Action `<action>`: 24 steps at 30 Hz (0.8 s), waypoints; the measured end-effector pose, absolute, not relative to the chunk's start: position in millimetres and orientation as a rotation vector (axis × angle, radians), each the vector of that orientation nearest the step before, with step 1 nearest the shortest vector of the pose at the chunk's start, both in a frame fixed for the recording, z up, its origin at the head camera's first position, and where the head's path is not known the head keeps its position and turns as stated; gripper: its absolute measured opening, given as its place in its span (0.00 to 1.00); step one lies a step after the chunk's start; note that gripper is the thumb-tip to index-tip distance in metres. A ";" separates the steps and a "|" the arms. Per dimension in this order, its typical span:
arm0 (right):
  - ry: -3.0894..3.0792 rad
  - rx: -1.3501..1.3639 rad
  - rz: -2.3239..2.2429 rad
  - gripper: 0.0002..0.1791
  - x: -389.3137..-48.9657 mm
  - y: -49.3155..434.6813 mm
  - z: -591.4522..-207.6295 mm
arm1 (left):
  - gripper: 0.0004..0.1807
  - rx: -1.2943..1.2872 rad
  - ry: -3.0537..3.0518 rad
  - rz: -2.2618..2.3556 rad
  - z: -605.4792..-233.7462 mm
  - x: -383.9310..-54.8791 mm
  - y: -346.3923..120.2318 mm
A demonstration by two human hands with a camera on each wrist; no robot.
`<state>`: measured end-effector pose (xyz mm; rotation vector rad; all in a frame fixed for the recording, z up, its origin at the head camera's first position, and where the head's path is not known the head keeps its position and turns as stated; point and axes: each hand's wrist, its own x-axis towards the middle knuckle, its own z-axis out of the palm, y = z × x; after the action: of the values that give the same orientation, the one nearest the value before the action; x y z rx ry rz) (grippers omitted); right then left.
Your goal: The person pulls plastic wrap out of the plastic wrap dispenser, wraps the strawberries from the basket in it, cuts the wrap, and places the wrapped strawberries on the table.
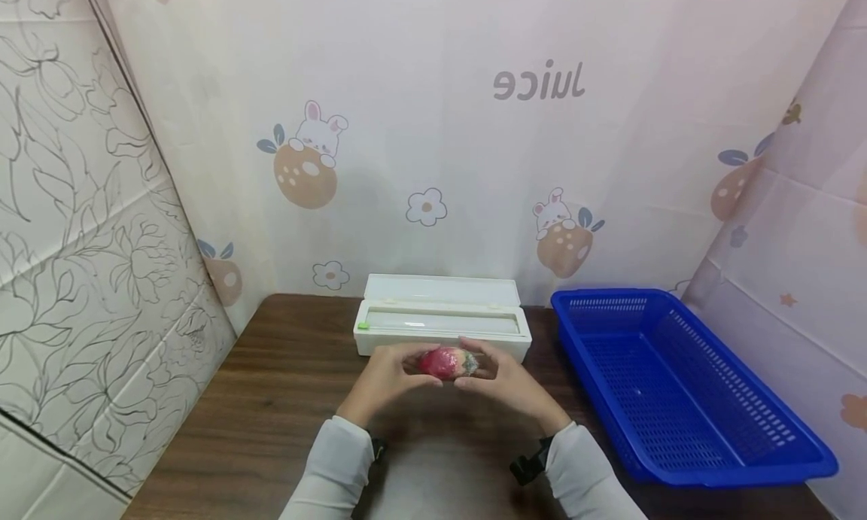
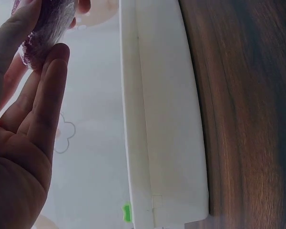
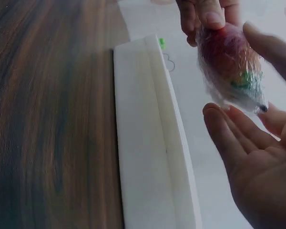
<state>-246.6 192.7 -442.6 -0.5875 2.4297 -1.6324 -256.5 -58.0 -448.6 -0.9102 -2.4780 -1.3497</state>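
A red, rounded fruit (image 1: 443,363), yellowish and green toward one end, is wrapped in clear cling film and held between both hands, over the front of the white box. My left hand (image 1: 389,377) grips its red end, thumb and fingers round it; in the left wrist view the left hand (image 2: 26,114) has fingertips right at the film. At the green end my right hand (image 1: 511,377) curls round the fruit. The right wrist view shows the right hand (image 3: 262,152) with fingertips on either side of the wrapped fruit (image 3: 231,67).
A white cling film box (image 1: 440,343) stands at the back of the wooden table (image 1: 271,422), its lid (image 1: 442,288) raised and a film roll (image 1: 433,323) inside. It carries a green slider (image 1: 363,326). A blue plastic basket (image 1: 630,460) stands to the right. Printed curtains close off the back and sides.
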 end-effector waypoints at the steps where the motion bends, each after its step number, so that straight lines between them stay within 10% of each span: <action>1: 2.443 -0.637 -1.621 0.39 -246.4 192.2 -442.2 | 0.29 -0.916 -2.471 -1.365 -448.4 -256.3 -57.9; 24: 2.717 -0.671 -1.451 0.28 -235.3 184.9 -444.7 | 0.24 -0.903 -2.688 -1.341 -452.3 -251.4 -62.8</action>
<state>-235.3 184.9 -444.7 -0.6707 2.7165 -1.4515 -251.4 -62.8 -452.3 -0.9026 -2.6877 -1.3414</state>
